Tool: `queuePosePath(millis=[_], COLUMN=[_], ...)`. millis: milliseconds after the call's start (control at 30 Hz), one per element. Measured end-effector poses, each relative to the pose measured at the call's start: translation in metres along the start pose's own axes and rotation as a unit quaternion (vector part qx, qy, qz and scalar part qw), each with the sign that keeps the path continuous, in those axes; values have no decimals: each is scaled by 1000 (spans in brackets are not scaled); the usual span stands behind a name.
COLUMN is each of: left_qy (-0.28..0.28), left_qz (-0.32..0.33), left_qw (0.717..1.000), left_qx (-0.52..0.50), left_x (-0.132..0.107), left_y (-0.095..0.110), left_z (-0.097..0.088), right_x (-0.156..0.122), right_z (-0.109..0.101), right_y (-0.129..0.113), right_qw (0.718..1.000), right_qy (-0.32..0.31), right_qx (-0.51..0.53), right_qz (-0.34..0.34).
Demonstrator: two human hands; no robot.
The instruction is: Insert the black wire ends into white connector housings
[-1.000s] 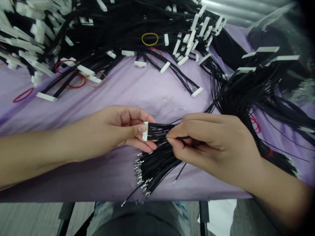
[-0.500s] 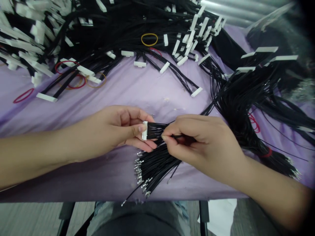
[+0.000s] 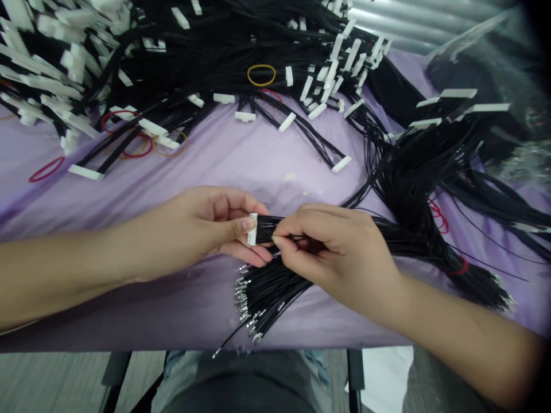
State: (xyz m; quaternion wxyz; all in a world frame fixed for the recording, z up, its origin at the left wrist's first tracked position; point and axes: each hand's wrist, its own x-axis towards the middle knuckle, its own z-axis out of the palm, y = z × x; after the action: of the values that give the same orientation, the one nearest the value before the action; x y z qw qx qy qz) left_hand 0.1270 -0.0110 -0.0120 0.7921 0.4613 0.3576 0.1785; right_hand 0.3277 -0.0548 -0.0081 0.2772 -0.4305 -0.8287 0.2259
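My left hand point(image 3: 224, 226) is closed on a white plug connector point(image 3: 252, 229), thumb on its face and fingers behind and below. Several black wires run rightward out of the connector. Close to its wire side, my right hand point(image 3: 331, 246) pinches a thin black wire point(image 3: 297, 237) between thumb and forefinger; the wire's tip is hard to make out. Under both hands lies a thick bundle of black wires point(image 3: 275, 292) with bare metal terminals point(image 3: 243, 301) at its left end. One loose wire point(image 3: 230, 340) sticks out toward the table's front edge.
A purple cloth point(image 3: 172, 304) covers the table. Along the back lies a heap of black cables with white connectors point(image 3: 55, 86). Rubber bands point(image 3: 261, 75) lie among them. At right, a tied wire bundle point(image 3: 477, 278) and a clear plastic bag point(image 3: 516, 126) lie on the table.
My right hand has moved slightly left, bringing the pinched wire nearer the connector. The left hand keeps its hold, almost still.
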Motion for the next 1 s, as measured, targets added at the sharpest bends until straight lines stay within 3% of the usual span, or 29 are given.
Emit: queuePosePath(millis=[133, 267, 433, 667, 800, 1000], left_qy=[-13, 9, 7, 19, 9, 12], left_qz=[1, -31, -36, -29, -22, -23], left_qw=[1000, 997, 996, 996, 998, 998], left_qx=[-28, -73, -81, -77, -65, -52], left_x=[-1, -1, -2, -1, -3, -3], left_y=[2, 3, 4, 3, 1, 1], left_z=[-1, 0, 0, 1, 1, 1], right_x=[5, 6, 3, 7, 6, 4], right_z=[-17, -31, -40, -29, -16, -11], right_y=[9, 17, 15, 6, 8, 12], right_qw=[996, 983, 963, 986, 991, 990], right_qy=[-62, -117, -72, 29, 4, -13], right_qx=[10, -28, -141, -82, -90, -91], right_qz=[-62, -137, -217, -146, -103, -111])
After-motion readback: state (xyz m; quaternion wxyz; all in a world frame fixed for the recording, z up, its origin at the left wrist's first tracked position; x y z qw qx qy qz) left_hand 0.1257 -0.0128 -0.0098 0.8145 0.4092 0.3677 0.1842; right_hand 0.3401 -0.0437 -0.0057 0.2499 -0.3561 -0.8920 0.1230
